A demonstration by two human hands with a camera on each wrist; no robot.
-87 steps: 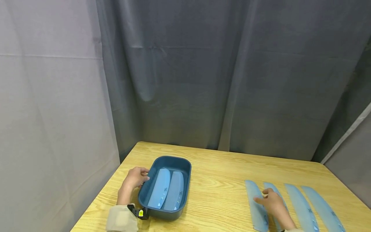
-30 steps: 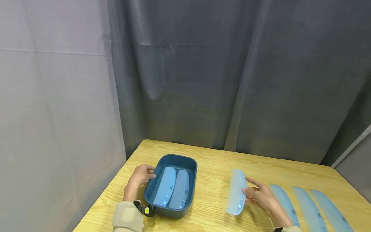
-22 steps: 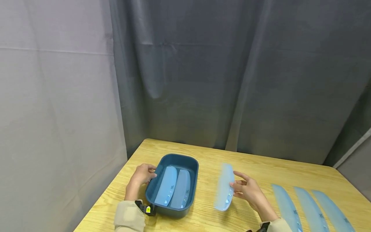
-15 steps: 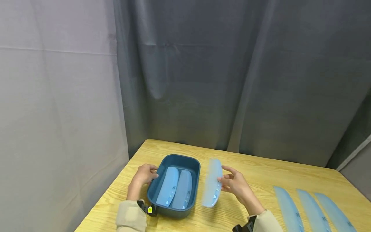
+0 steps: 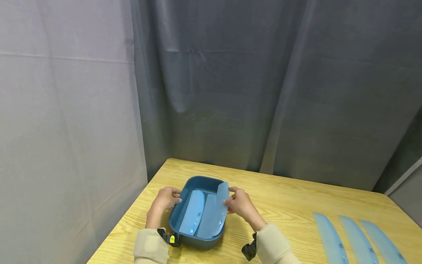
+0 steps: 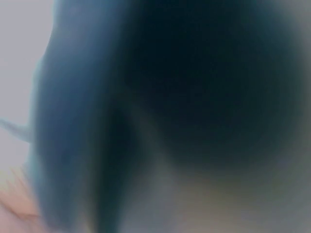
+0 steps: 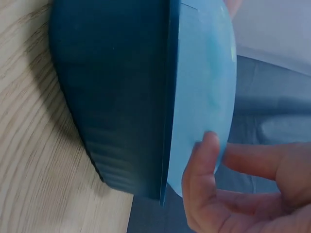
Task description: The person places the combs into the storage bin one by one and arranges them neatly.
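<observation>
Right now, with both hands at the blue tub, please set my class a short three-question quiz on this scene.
1. True or false: the right hand holds a light blue sheet over the dark blue tub.
2. How many light blue sheets lie on the wooden table at the right?
3. What does the left hand grip? A) the tub's rim B) a sheet C) the curtain

Key: 1 true; 2 three; 3 A.

I see open counter [image 5: 283, 205] between the bin [image 5: 184, 240] and the three blue sheets [image 5: 356, 240], while the curtain [image 5: 263, 91] walls off the back edge.
</observation>
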